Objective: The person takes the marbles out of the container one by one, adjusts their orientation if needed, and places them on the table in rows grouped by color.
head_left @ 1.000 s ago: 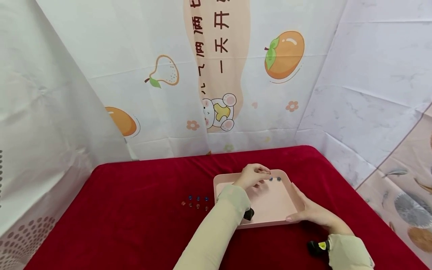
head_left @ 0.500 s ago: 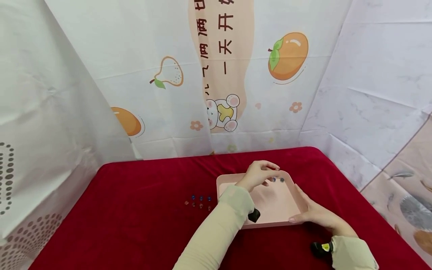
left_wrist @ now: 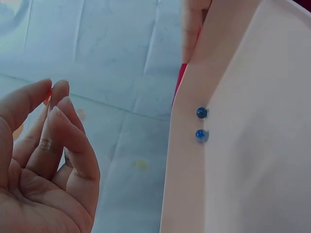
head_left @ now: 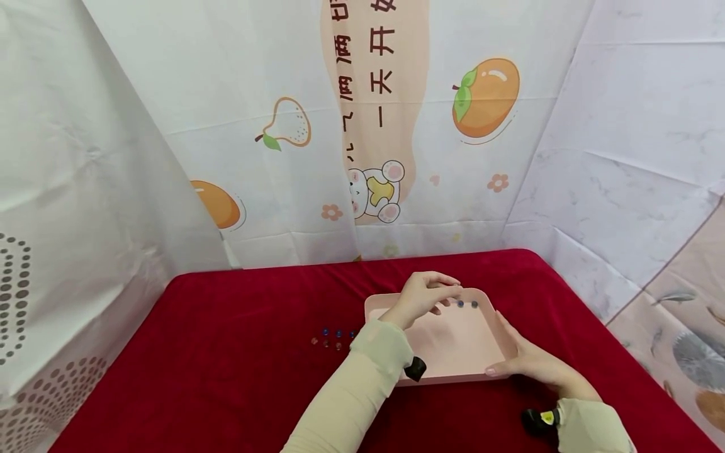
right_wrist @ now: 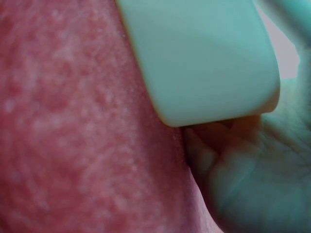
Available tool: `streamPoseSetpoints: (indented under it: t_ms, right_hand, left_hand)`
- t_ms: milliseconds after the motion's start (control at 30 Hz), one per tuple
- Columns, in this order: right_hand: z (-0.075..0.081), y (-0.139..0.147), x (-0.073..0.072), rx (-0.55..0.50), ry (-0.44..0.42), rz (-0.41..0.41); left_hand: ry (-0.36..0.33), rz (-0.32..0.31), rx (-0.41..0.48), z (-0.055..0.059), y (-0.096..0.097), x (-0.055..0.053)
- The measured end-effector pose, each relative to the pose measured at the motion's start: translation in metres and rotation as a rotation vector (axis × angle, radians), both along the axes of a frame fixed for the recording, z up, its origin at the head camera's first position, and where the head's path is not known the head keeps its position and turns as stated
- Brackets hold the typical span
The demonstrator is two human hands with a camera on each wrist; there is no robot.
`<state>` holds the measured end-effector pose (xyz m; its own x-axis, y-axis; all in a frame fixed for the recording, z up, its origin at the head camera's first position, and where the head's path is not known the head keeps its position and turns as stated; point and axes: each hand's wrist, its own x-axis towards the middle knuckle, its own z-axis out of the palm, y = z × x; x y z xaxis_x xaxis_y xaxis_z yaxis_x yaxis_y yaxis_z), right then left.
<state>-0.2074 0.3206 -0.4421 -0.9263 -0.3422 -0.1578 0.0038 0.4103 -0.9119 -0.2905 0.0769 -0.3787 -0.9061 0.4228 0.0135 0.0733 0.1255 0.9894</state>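
Observation:
My left hand [head_left: 421, 299] hovers over the back of a pale pink tray [head_left: 425, 380]. Between thumb and fingertip it pinches a small red bead [left_wrist: 48, 95], mostly covered by the fingers. Two blue beads [left_wrist: 201, 136] lie in the tray along its back wall, side by side near the far right corner. My right hand [head_left: 529, 358] grips the tray's right side, thumb at the front rim and fingers along the outer wall. In the right wrist view the tray's rounded corner [right_wrist: 209, 63] sits against the palm.
Left of the tray, blue beads [head_left: 338, 333] and reddish clear beads [head_left: 338, 346] lie in two short rows on a red cloth [head_left: 226, 371]. My left sleeve [head_left: 351, 384] partly covers the rows. Printed curtains [head_left: 272, 201] hang behind and beside the table.
My left hand moved a little right over the tray's back, then slightly back left, still pinching. The head view shifted slightly. My right hand has kept its hold on the tray.

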Motion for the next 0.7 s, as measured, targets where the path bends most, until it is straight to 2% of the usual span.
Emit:
streamPoseSetpoints:
  t_ms: [267,467,700]
  right_hand:
    - [-0.002,0.001,0.002,0.011,0.012,-0.007]
    - [-0.002,0.002,0.002,0.021,0.010,-0.003]
    - [-0.002,0.001,0.001,0.016,0.023,-0.007]
  left_hand:
    - [0.004,-0.010,0.030,0.003,-0.025,0.012]
    - [0.009,0.008,0.044,0.004,-0.042,0.023]
    - [-0.007,0.025,0.060,0.001,-0.061,0.031]
